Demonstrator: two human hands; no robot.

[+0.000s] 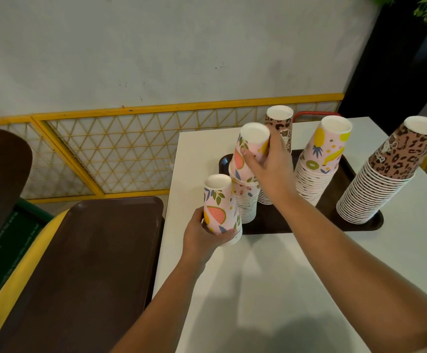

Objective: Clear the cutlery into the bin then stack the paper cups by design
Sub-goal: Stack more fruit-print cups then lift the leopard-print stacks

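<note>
While hands (271, 169) grip fruit cups (220, 207), table (296, 263) front bare.

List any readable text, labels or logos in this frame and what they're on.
None can be read.
Leopard-print cup stack, right: a small label by the cartoon figure, upside down and too blurred.
Rear leopard-print cup stack: cartoon figure only, no text visible.
Green bin, far left: faint white lettering, too small and blurred.
</note>
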